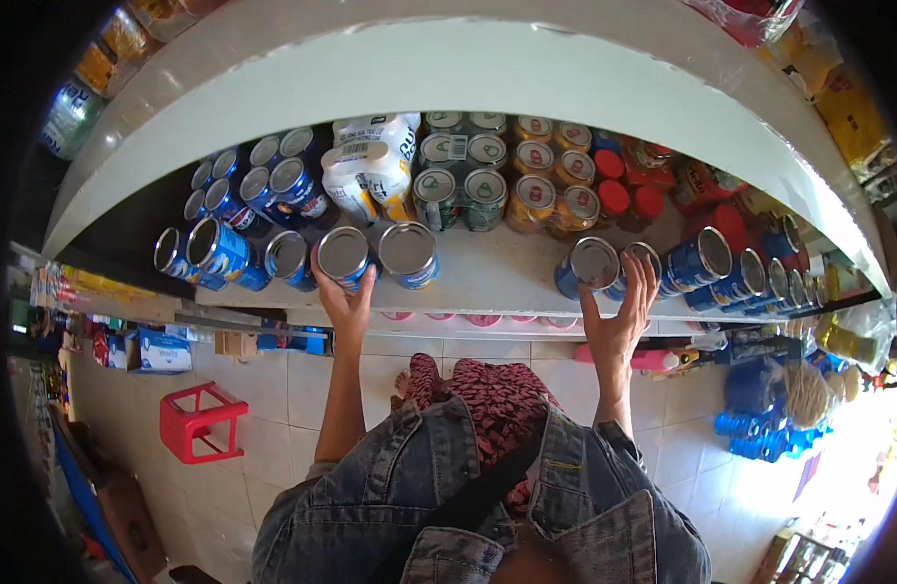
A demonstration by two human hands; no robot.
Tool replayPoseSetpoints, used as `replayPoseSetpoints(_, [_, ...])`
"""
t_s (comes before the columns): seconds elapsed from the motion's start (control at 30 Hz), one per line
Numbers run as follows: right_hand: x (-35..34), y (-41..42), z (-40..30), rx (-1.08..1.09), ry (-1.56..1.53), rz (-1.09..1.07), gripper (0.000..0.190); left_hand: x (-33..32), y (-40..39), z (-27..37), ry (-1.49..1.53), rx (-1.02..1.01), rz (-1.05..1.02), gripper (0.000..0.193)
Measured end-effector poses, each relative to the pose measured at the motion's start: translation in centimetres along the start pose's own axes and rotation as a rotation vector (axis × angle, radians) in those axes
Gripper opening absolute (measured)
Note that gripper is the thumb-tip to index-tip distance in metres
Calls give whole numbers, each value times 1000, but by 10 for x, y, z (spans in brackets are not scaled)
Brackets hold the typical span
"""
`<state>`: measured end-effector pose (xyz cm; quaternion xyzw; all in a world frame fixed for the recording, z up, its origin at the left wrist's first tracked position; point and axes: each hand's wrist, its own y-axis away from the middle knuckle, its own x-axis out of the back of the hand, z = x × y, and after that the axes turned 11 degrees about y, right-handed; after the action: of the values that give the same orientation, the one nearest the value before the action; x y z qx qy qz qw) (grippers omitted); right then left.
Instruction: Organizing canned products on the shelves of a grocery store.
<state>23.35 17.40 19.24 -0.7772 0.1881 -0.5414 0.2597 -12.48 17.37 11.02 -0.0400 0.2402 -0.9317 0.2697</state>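
Note:
On the white shelf (492,274), several blue tin cans stand in a front row. My left hand (344,296) wraps around a blue can (343,252) left of the middle, thumb on its right side. Close to its right stands another blue can (408,252). My right hand (615,314) has its thumb at the lower edge of one blue can (594,264) and its fingers over the rim of the neighbouring can (642,261); whether it grips either is unclear. More blue cans (713,252) run along the shelf to the right.
Behind the row stand a shrink-wrapped pack of white bottles (368,164), green-tabbed cans (485,186), gold cans (534,193) and red-lidded jars (613,197). The upper shelf's pale edge (478,73) overhangs them. A red plastic stool (200,423) is on the tiled floor at left.

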Motion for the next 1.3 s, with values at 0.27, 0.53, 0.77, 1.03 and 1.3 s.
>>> replayPoseSetpoints(0.27, [-5, -20, 16, 90, 262, -325, 85, -2, 2, 1, -5, 13, 17, 83])
replayPoseSetpoints(0.53, [-8, -31, 8, 168, 63, -177, 78, 2, 4, -5, -21, -26, -50, 82])
replayPoseSetpoints(0.77, [-31, -29, -62, 223, -343, -123, 80, -1, 3, -6, 15, 19, -41, 82])
replayPoseSetpoints(1.03, [-71, -22, -91, 291, -329, -179, 81, 0, 2, -1, 14, 63, -33, 83])
replayPoseSetpoints(1.3, [-50, -27, -70, 219, -322, -124, 85, -1, 1, -9, 15, 12, 22, 84])
